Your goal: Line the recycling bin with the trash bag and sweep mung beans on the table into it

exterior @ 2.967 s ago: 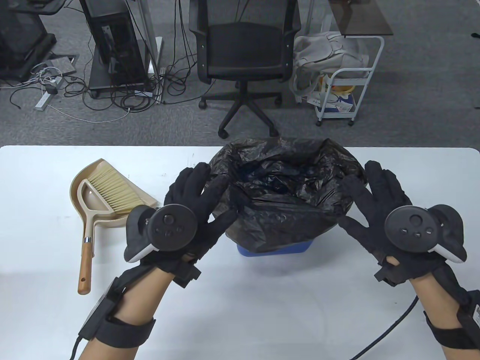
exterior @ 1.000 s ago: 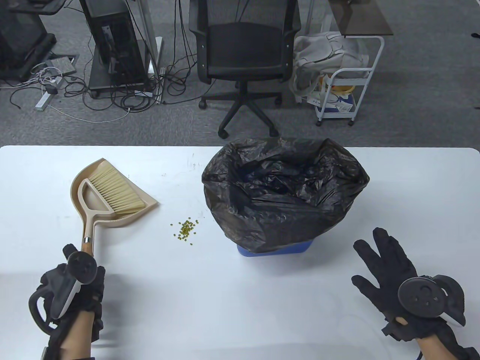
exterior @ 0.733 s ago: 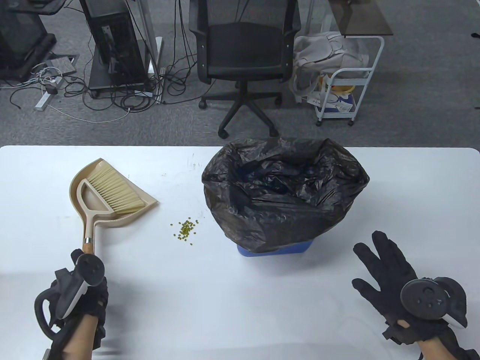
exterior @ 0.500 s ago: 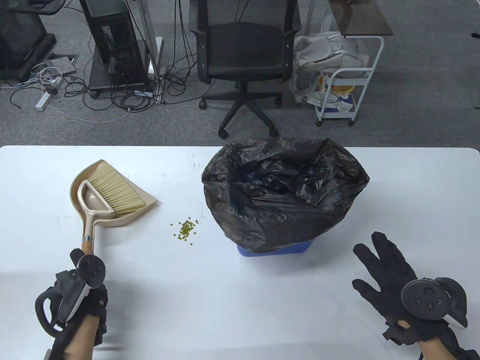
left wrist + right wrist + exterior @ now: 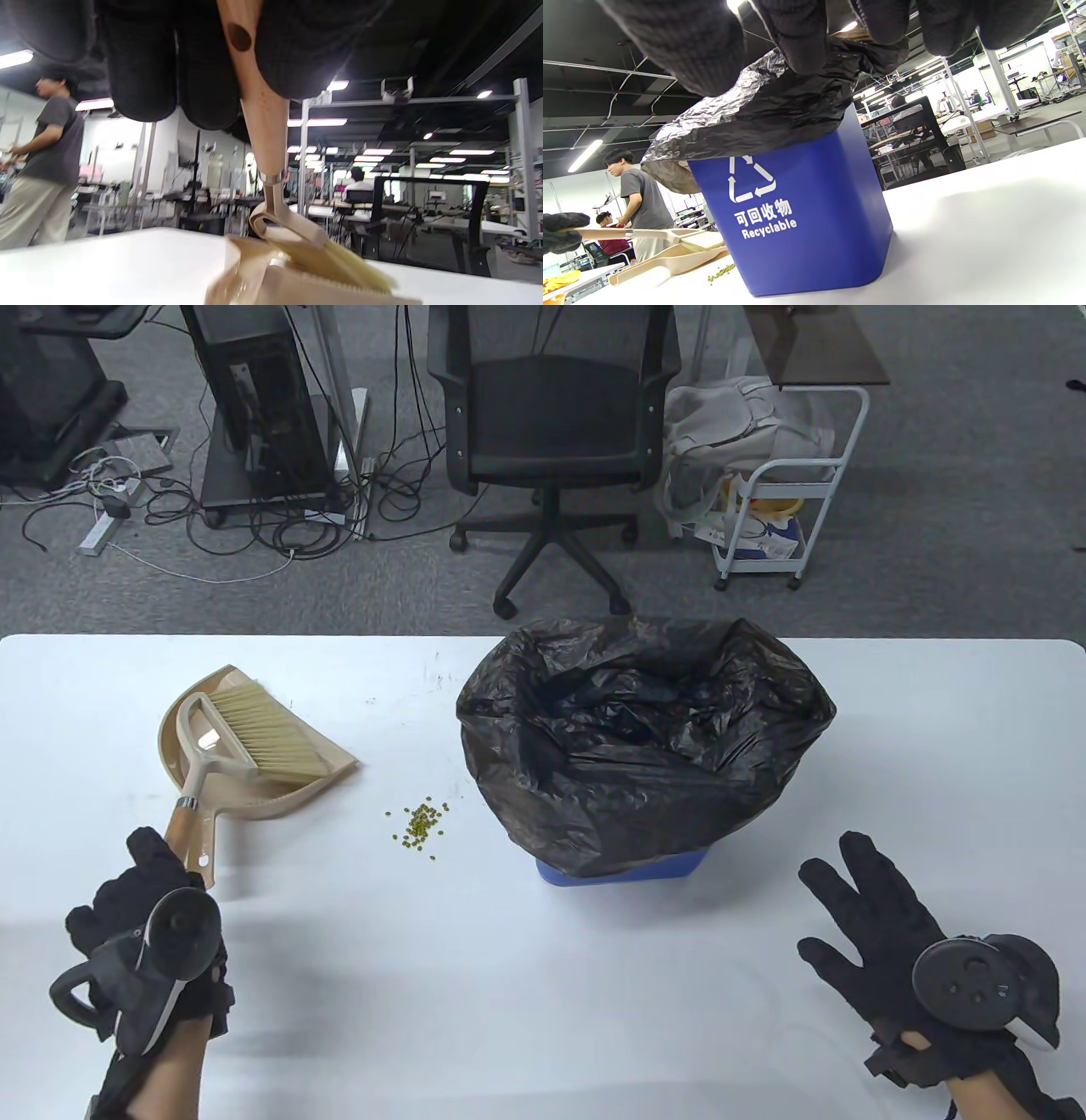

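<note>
Change: brush (image 5: 246, 734) handle now gripped in left hand (image 5: 148, 937), brush lifted and tilted off dustpan (image 5: 297, 780) just ahead; earlier it lay flat.
Meaning: lining looks done, sweeping starts.
Beans: mung beans (image 5: 420, 823) right of left hand, beside bin (image 5: 797, 220).
Right hand (image 5: 891, 933): fingers spread, empty, on desk (image 5: 543, 984).
Label: "Recyclable", Chinese characters, recycling arrows.
Bag: trash bag (image 5: 645, 729) over bin rim.

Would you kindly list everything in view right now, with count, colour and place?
table: one, white, foreground.
recycling bin: one, blue, table centre.
trash bag: one, black, lining the bin.
mung beans: small green pile, left of the bin.
dustpan: one, beige, table left.
brush: one, beige with wooden handle, bristles over the dustpan.
office chair: one, black, behind the table.
cart: one, white, right of the chair.
left hand: black glove, grips the brush handle.
right hand: black glove, fingers spread, right of the bin.
</note>
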### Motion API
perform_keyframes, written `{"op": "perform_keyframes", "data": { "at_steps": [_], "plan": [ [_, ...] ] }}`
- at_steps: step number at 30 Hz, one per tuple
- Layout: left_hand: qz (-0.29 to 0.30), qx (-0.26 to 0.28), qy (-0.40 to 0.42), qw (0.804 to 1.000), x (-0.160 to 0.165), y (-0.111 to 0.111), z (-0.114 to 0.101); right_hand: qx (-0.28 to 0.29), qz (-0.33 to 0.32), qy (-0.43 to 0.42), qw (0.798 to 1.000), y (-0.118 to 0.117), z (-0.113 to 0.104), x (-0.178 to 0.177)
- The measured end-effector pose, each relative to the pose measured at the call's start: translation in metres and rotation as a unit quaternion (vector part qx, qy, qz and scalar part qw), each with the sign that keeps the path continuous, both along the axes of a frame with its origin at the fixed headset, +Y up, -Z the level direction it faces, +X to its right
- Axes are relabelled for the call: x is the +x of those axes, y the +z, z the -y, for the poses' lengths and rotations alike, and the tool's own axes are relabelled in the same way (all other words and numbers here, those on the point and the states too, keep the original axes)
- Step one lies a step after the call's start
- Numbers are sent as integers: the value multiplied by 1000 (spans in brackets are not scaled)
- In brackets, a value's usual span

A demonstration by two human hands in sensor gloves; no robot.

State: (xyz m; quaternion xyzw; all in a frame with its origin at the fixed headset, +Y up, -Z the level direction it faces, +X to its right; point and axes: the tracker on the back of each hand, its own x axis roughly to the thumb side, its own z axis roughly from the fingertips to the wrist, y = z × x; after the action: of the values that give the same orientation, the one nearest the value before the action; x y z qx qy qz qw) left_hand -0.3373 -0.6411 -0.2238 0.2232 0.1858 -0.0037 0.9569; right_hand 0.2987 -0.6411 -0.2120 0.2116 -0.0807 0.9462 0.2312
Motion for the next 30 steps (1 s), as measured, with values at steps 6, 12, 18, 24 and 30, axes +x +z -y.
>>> {"op": "perform_keyframes", "data": {
  "at_steps": [6,12,18,24,30],
  "plan": [
    [25,38,-64,997,21,6,-21,6,1,-6,1000,1,0,1],
    [74,58,-96,991,49,12,-42,8,2,-8,1000,1,0,1],
    [126,60,-115,983,82,18,-47,17,10,-15,1000,3,-2,4],
    [162,34,-154,974,107,24,-37,24,15,-26,999,5,-4,8],
    [163,30,-179,970,104,38,-37,28,13,-28,999,7,-5,9]
  ]
}}
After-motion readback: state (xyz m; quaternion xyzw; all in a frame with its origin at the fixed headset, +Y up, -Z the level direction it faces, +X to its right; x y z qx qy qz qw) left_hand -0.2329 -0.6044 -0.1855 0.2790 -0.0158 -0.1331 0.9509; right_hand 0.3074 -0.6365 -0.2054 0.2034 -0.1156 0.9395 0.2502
